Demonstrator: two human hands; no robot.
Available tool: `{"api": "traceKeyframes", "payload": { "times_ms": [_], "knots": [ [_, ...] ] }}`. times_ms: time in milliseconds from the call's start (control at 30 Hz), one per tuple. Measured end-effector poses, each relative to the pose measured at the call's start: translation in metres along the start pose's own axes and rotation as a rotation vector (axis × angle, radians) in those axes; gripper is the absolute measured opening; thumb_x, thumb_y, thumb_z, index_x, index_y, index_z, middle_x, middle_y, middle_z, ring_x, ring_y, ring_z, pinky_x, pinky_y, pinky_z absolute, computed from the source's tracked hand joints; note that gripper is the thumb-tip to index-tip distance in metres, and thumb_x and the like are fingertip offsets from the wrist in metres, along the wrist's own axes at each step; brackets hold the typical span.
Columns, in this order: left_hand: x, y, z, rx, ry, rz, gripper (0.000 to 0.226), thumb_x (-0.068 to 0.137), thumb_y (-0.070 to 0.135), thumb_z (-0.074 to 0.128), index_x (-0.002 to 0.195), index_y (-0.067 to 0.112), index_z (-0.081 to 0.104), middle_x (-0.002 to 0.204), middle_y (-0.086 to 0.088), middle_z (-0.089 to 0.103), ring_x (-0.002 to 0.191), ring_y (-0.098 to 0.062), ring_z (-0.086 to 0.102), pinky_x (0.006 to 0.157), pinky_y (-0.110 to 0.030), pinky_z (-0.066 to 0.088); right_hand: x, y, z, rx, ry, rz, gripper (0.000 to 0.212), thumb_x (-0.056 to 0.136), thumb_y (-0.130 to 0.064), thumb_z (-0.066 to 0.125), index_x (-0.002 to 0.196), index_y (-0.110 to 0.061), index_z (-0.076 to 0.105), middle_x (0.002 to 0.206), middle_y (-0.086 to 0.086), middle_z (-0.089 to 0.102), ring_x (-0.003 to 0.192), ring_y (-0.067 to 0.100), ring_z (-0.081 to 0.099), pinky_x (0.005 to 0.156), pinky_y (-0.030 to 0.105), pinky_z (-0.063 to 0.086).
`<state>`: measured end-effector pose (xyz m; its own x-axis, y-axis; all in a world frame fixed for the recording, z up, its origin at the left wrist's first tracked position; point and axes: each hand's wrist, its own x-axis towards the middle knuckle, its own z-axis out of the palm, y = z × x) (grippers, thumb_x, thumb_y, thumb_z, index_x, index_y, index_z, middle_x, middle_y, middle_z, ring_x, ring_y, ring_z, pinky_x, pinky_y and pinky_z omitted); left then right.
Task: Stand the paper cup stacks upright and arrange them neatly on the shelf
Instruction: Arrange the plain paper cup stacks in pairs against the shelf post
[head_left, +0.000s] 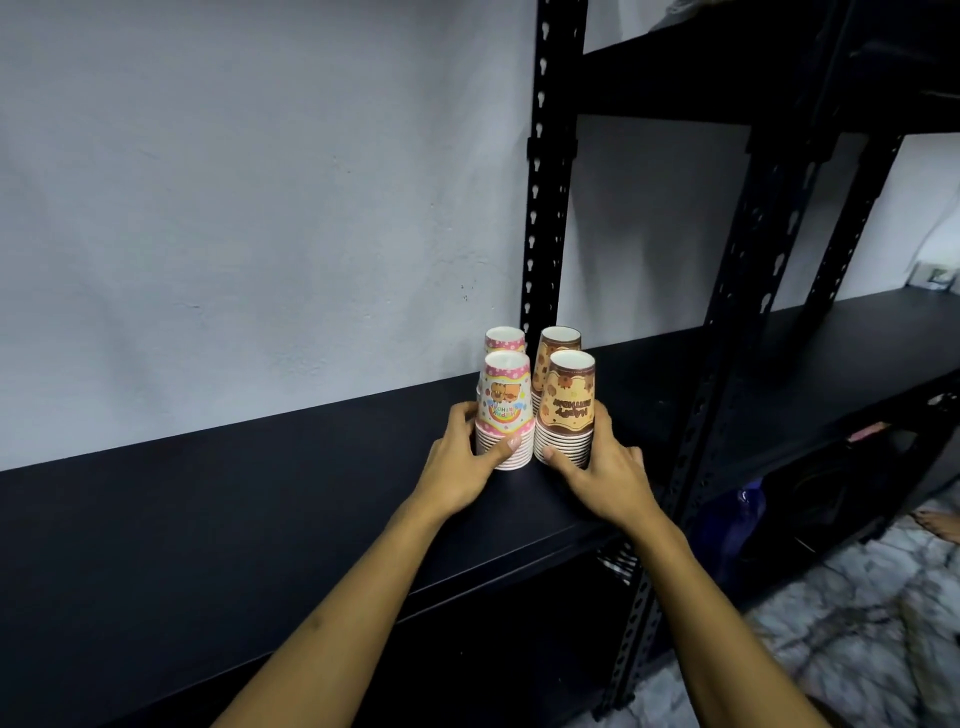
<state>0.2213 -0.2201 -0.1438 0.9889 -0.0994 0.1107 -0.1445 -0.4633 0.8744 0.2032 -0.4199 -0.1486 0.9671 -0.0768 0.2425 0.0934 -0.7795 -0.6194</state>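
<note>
My forearms come up from the bottom of the frame, and just right of the middle my two hands meet around the cups. My left hand curls round the lower rims of the front pink stack, thumb across its front and fingers round its left side. My right hand does the same to the front brown stack, thumb laid across the rims in front, fingers wrapped round the right side.

There are four stacks, all standing with their mouths down and white bottoms up, set in a tight square on the black shelf. The two front ones touch side by side. Behind them stand a second pink stack and a second brown stack, mostly hidden, only their tops showing. The back pair sits close to the black slotted post that runs up the middle of the frame, with the pale wall filling the upper left.

In the upper right a higher shelf crosses the frame. More slotted posts slant down on the right, and in the lower right corner I can see marbled flooring and something dark blue under the shelf that I cannot make out.
</note>
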Motion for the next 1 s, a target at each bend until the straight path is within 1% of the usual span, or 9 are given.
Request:
{"api": "traceKeyframes", "payload": {
  "times_ms": [67, 100, 167, 200, 267, 333, 567, 733, 1000],
  "knots": [
    [-0.006, 0.002, 0.0, 0.062, 0.011, 0.005, 0.087, 0.087, 0.045, 0.074, 0.154, 0.017, 0.024, 0.156, 0.001, 0.046, 0.14, -0.021, 0.048, 0.103, -0.027, 0.038, -0.006, -0.001, 0.005, -0.114, 0.027, 0.048, 0.11, 0.084, -0.073, 0.056, 0.159, -0.012, 0.002, 0.159, 0.006, 0.041, 0.143, 0.026, 0.042, 0.115, 0.05, 0.025],
    [-0.009, 0.002, -0.001, 0.089, 0.017, -0.008, 0.094, 0.086, 0.047, 0.074, 0.156, 0.015, 0.02, 0.159, -0.002, 0.042, 0.142, -0.023, 0.045, 0.107, -0.031, 0.038, -0.01, 0.0, 0.008, -0.183, 0.037, 0.081, 0.115, 0.084, -0.077, 0.051, 0.16, -0.008, -0.001, 0.165, 0.012, 0.028, 0.15, 0.027, 0.032, 0.118, 0.049, 0.022],
    [-0.018, -0.002, -0.001, 0.226, 0.041, -0.053, 0.099, 0.086, 0.051, 0.073, 0.158, 0.013, 0.018, 0.162, -0.008, 0.034, 0.147, -0.027, 0.036, 0.116, -0.04, 0.035, -0.019, 0.0, 0.011, -0.29, 0.034, 0.167, 0.118, 0.083, -0.083, 0.04, 0.16, -0.002, 0.001, 0.169, 0.018, 0.006, 0.156, 0.027, 0.013, 0.122, 0.045, 0.016],
    [-0.024, -0.004, 0.0, 0.342, 0.051, -0.065, 0.095, 0.088, 0.053, 0.069, 0.158, 0.012, 0.019, 0.163, -0.01, 0.031, 0.15, -0.028, 0.031, 0.119, -0.042, 0.031, -0.022, 0.0, 0.011, -0.312, 0.028, 0.199, 0.118, 0.083, -0.085, 0.037, 0.159, 0.0, 0.004, 0.169, 0.019, 0.001, 0.157, 0.028, 0.008, 0.124, 0.044, 0.012],
    [-0.042, -0.008, 0.0, 0.531, 0.049, -0.026, 0.079, 0.097, 0.053, 0.055, 0.156, 0.01, 0.028, 0.165, -0.01, 0.028, 0.154, -0.026, 0.021, 0.124, -0.039, 0.021, -0.031, 0.0, 0.01, -0.34, 0.005, 0.22, 0.112, 0.087, -0.083, 0.033, 0.159, 0.0, 0.011, 0.169, 0.019, 0.002, 0.157, 0.029, 0.003, 0.126, 0.043, 0.005],
    [-0.06, -0.011, -0.001, 0.594, 0.033, 0.032, 0.066, 0.102, 0.051, 0.045, 0.154, 0.012, 0.036, 0.165, -0.007, 0.028, 0.155, -0.023, 0.018, 0.125, -0.037, 0.015, -0.042, 0.0, 0.012, -0.369, -0.01, 0.202, 0.101, 0.092, -0.076, 0.027, 0.16, -0.003, 0.014, 0.169, 0.017, 0.006, 0.158, 0.028, 0.001, 0.127, 0.043, 0.0],
    [-0.122, -0.02, -0.005, 0.819, 0.08, 0.043, 0.064, 0.104, 0.059, 0.021, 0.159, 0.026, 0.025, 0.169, 0.0, 0.018, 0.157, -0.017, 0.009, 0.127, -0.041, 0.009, -0.087, -0.028, 0.033, -0.434, -0.071, 0.089, 0.08, 0.101, -0.06, 0.02, 0.161, -0.006, 0.014, 0.169, 0.02, 0.007, 0.157, 0.036, -0.003, 0.125, 0.052, -0.007],
    [-0.162, -0.033, -0.027, 0.869, 0.135, -0.023, 0.063, 0.102, 0.064, 0.014, 0.16, 0.037, 0.019, 0.17, 0.003, 0.012, 0.157, -0.014, 0.003, 0.127, -0.039, 0.004, -0.107, -0.063, 0.053, -0.426, -0.178, -0.104, 0.07, 0.104, -0.055, 0.019, 0.161, -0.014, 0.017, 0.169, 0.016, 0.009, 0.155, 0.041, -0.002, 0.124, 0.054, -0.004],
    [-0.216, -0.071, -0.121, 0.854, 0.317, -0.289, 0.063, 0.101, 0.064, 0.018, 0.158, 0.038, 0.027, 0.169, 0.004, 0.017, 0.156, -0.012, 0.007, 0.127, -0.037, 0.007, -0.089, -0.123, 0.083, -0.428, -0.5, -0.386, 0.07, 0.102, -0.064, 0.016, 0.162, -0.028, 0.011, 0.17, 0.012, 0.001, 0.154, 0.045, -0.006, 0.125, 0.056, -0.004]
  ]
}}
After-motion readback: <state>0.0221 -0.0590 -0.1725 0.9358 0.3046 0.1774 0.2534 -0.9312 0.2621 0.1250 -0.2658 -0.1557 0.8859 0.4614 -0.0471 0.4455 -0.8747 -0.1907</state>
